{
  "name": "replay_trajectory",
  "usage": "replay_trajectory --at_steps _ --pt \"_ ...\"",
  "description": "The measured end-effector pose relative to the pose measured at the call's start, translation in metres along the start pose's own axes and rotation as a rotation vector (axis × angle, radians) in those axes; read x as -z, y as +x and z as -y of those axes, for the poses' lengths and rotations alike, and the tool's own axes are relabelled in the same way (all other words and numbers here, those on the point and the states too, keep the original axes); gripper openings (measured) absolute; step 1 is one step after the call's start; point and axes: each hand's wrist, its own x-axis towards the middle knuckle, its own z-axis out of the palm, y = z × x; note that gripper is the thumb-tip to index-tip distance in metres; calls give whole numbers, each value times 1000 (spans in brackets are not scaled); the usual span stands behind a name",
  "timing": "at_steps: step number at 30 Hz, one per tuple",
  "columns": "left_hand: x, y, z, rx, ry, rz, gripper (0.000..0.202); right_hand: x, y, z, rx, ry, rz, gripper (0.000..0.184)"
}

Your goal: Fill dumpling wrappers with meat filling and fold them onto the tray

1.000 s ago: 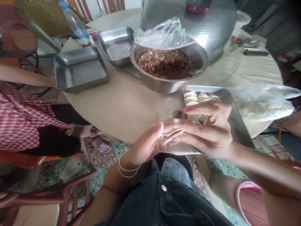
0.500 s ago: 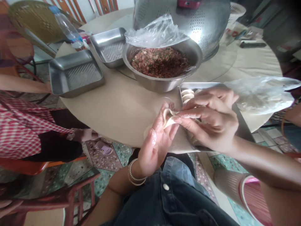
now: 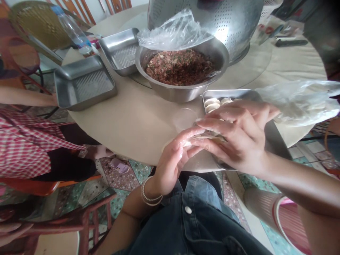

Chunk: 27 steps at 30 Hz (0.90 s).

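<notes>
Above the table's near edge, my left hand [image 3: 172,161] and my right hand [image 3: 239,132] meet fingertip to fingertip around a folded dumpling wrapper [image 3: 204,136]. Only a thin pale edge of the wrapper shows; whether filling is inside is hidden. White flour marks the left thumb and fingers. Beneath my right hand lies a metal tray [image 3: 276,140] with several finished dumplings [image 3: 211,103] at its far left corner. Beyond my hands stands a steel bowl [image 3: 180,94] of minced meat filling [image 3: 177,67], partly covered by clear plastic [image 3: 172,33].
Two metal trays [image 3: 85,101] [image 3: 119,69] stand at the left. A large perforated colander [image 3: 225,24] is behind the bowl. A plastic bag [image 3: 300,106] lies at the right, a bin [image 3: 265,202] stands below. A person in a checked garment [image 3: 26,145] sits at left.
The wrapper, earlier an open fold on my left fingers, is now mostly hidden between both hands. My left fingers have tipped over toward my right hand, which has closed in around the wrapper.
</notes>
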Motion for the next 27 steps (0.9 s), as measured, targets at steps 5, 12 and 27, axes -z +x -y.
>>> replay_trajectory --at_steps 5,12,27 --pt "-3 2 -5 48 -53 -45 49 -1 5 -1 -15 119 -15 10" --pt "-16 -6 8 -14 -7 -27 56 0 15 -1 -162 211 -28 9" --pt "-23 -8 6 -10 105 -45 70 -1 14 2 -56 234 8 9"
